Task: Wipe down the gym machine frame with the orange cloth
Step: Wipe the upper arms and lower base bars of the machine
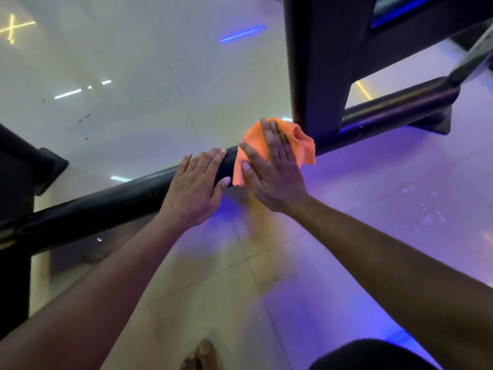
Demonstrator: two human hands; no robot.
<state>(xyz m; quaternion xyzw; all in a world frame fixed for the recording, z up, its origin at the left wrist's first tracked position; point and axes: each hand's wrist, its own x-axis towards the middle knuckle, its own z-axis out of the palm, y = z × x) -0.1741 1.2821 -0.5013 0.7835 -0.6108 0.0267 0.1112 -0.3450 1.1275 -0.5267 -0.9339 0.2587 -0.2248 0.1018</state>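
Observation:
A black round bar of the gym machine frame [128,198] runs low across the floor from lower left to upper right. An orange cloth [302,148] is draped over the bar beside a thick black upright post [320,62]. My right hand [272,172] lies flat on the cloth, fingers spread, pressing it against the bar. My left hand [196,188] rests on the bare bar just left of the cloth, fingers curled over the top, thumb on the near side.
Glossy pale floor tiles [160,76] reflect ceiling lights, with blue-purple light on the right. A black frame foot [45,169] stands at the left edge. A further diagonal frame member [474,57] crosses the top right. My bare foot [200,356] and dark-clad knee [373,356] show at the bottom.

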